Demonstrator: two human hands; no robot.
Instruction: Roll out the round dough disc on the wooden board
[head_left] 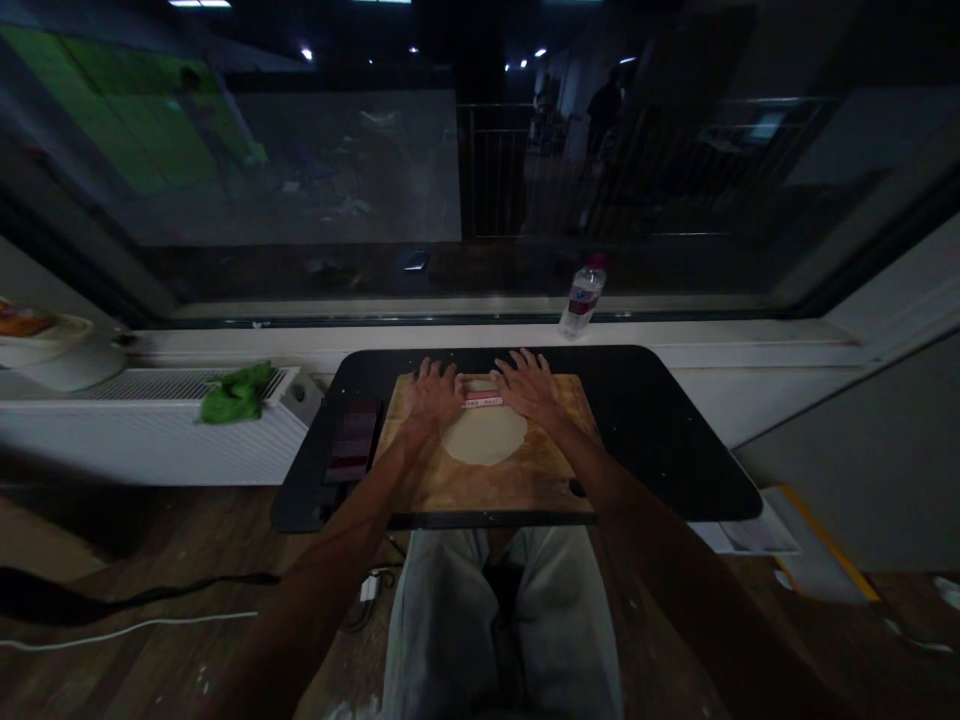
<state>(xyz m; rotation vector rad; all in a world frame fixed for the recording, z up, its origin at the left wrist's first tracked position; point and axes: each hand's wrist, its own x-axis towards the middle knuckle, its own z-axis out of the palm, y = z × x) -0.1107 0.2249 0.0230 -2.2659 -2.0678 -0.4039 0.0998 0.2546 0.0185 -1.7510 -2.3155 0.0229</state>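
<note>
A thin round sheet of dough [484, 438] lies flat on a wooden board [420, 490]. Across its far part runs a narrow bar with a white, red-edged label [483, 400]; both of its ends are hidden under my hands, so its full shape cannot be made out. My left hand [436, 392] rests palm down at the bar's left end, fingers stretched forward. At the right end lies my right hand [527, 384], also flat with spread fingers. Neither hand is wrapped round the bar.
The board sits on a black table [660, 440] against a window sill. A dark phone-like slab [354, 440] lies left of the board. Behind stands a water bottle [583, 297]. A green cloth [236, 393] hangs on the radiator [150, 430]. Cables [367, 590] trail on the floor.
</note>
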